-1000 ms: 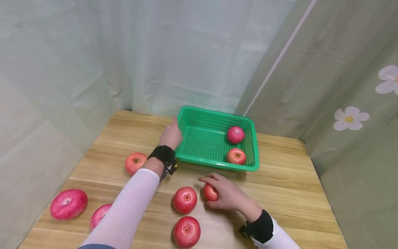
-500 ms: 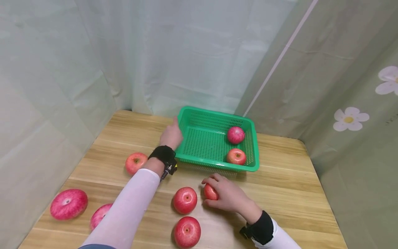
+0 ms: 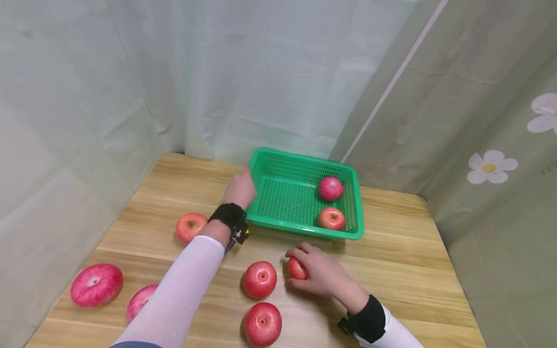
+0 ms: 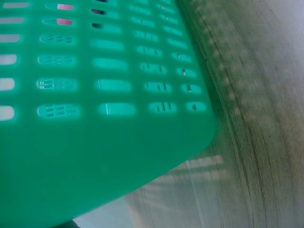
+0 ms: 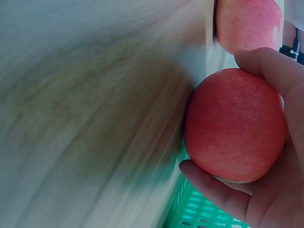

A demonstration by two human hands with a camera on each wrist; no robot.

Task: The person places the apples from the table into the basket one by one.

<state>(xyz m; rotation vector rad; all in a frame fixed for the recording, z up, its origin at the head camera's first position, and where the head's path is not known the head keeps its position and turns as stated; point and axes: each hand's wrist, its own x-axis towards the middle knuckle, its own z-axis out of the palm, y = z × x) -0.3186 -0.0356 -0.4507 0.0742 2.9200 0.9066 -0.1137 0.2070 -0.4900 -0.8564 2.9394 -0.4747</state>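
Observation:
My right hand (image 3: 319, 273) grips a red apple (image 5: 235, 124) just in front of the green basket (image 3: 300, 231). In the right wrist view, thumb and fingers curve round opposite sides of that apple, which is at the tabletop. At the basket's left rim is my left hand (image 3: 241, 190), holding the edge with its fingers mostly hidden. The left wrist view is filled by the basket's slotted outer wall (image 4: 118, 156). Inside the basket, on its right side, lie a pink-red apple (image 3: 330, 188) and a paler red apple (image 3: 331, 219).
Two red apples, one nearer the basket (image 3: 259, 280) and one closer to me (image 3: 263, 324), stand left of my right hand. Beside my left forearm are an orange-red apple (image 3: 190, 228), a large pink apple (image 3: 96, 285) and a partly covered apple (image 3: 140, 300). Curtains (image 3: 278, 82) surround the wooden table (image 3: 400, 270).
The fingers of my right hand have drawn in round the apple, and the hand has shifted very slightly right. My left hand and the basket stay in place.

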